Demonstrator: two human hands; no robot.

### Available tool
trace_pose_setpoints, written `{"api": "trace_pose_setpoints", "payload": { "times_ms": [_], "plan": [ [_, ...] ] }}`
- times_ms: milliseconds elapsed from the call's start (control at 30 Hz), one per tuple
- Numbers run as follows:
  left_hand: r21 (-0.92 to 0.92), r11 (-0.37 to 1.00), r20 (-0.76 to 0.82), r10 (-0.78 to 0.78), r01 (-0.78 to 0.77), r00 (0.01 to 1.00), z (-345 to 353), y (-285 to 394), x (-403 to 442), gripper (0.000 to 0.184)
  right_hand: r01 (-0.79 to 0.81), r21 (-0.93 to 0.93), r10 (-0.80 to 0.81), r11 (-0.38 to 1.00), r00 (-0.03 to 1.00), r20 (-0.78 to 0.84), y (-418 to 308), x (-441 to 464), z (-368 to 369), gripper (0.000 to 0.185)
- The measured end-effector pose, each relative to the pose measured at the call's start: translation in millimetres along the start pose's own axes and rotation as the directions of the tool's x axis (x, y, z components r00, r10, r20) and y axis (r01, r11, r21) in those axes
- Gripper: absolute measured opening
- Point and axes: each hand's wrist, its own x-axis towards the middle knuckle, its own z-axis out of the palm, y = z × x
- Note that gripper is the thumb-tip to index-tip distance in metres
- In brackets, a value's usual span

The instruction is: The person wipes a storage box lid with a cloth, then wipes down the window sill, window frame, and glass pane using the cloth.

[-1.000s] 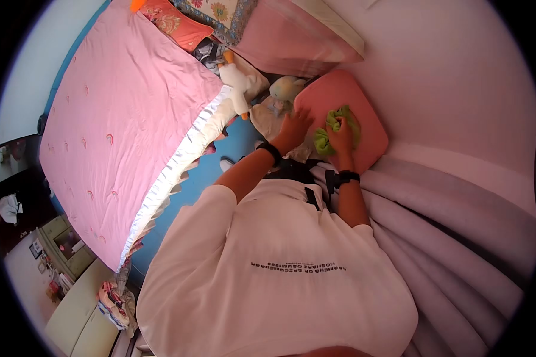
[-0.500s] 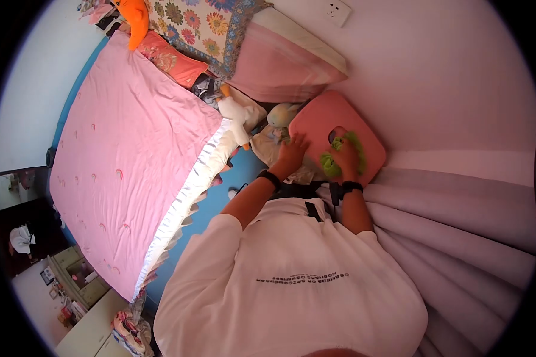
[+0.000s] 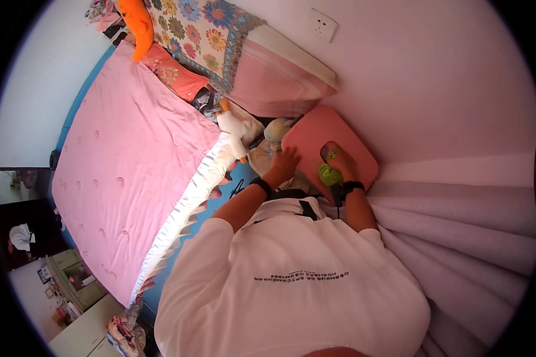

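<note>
A pink rounded board (image 3: 313,132) with an oval hole in it stands near the wall, in front of my body. On its surface, just below the hole, my right hand (image 3: 342,165) is closed around a bunched green cloth (image 3: 329,175). My left hand (image 3: 286,162) rests at the board's left edge with its fingers spread and nothing in it. Dark bands circle both my wrists. Beside my left hand lies a pale plush toy (image 3: 276,130), partly behind the board.
A bed with a pink cover (image 3: 137,160) and white ruffled edge fills the left side. A white plush goose (image 3: 234,126) lies at its corner. Grey-pink curtains (image 3: 458,214) hang at my right. A wall socket (image 3: 323,25) sits above the board.
My right hand has drawn the green cloth up toward the hole and bunched it tighter, so less of it shows. My left hand has shifted slightly left. The whole view has tilted a little.
</note>
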Motion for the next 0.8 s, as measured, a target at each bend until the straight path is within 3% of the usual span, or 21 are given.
{"api": "trace_pose_setpoints", "payload": {
  "times_ms": [167, 200, 267, 367, 500, 567, 633, 700, 767, 800],
  "plan": [
    [0.035, 0.999, -0.015, 0.027, -0.027, 1.0, 5.8, 1.9, 7.7, 0.059, -0.031, -0.166, 0.044, 0.986, 0.996, 0.073, 13.0, 21.6, 10.1, 0.061],
    [0.035, 0.999, -0.003, 0.04, -0.04, 0.999, 6.8, 0.0, 9.8, 0.057, -0.038, -0.159, 0.05, 0.987, 0.996, 0.073, 9.1, 17.5, 8.2, 0.061],
    [0.045, 0.997, 0.009, 0.065, -0.066, 0.998, 5.8, -6.7, 15.1, 0.055, -0.08, 0.063, 0.077, 0.995, 0.996, 0.044, -0.3, 11.3, 0.5, 0.067],
    [0.082, 0.988, -0.058, 0.138, -0.133, 0.989, 8.5, -14.3, 21.9, 0.049, -0.094, 0.151, 0.095, 0.984, 0.995, 0.0, 23.6, 26.2, 19.7, 0.07],
    [0.105, 0.961, -0.038, 0.262, -0.257, 0.964, 6.1, -17.8, 30.1, 0.046, -0.195, 0.094, 0.191, 0.976, 0.98, 0.058, 28.0, 34.2, 6.4, 0.065],
    [0.161, 0.935, -0.022, 0.325, -0.317, 0.946, 3.8, -22.1, 28.2, 0.045, -0.18, 0.046, 0.168, 0.983, 0.969, 0.182, 29.0, 42.1, 6.9, 0.061],
    [0.133, 0.917, -0.191, 0.397, -0.377, 0.898, 2.5, -30.8, 29.6, 0.038, -0.238, 0.079, 0.222, 0.968, 0.96, 0.172, 23.5, 35.4, 8.6, 0.058],
    [0.119, 0.896, -0.119, 0.441, -0.429, 0.889, -5.1, -40.6, 30.3, 0.04, -0.285, 0.1, 0.268, 0.953, 0.95, 0.158, 13.9, 31.4, 5.5, 0.055],
    [0.096, 0.875, -0.034, 0.48, -0.475, 0.877, -15.9, -51.6, 30.0, 0.042, -0.017, 0.241, 0.041, 0.97, 0.994, -0.098, -8.7, 14.4, 19.3, 0.054],
    [0.15, 0.836, -0.01, 0.535, -0.528, 0.845, -20.3, -55.6, 31.1, 0.045, -0.037, 0.249, 0.063, 0.968, 0.993, -0.096, -24.9, 9.4, 32.8, 0.054]
  ]
}}
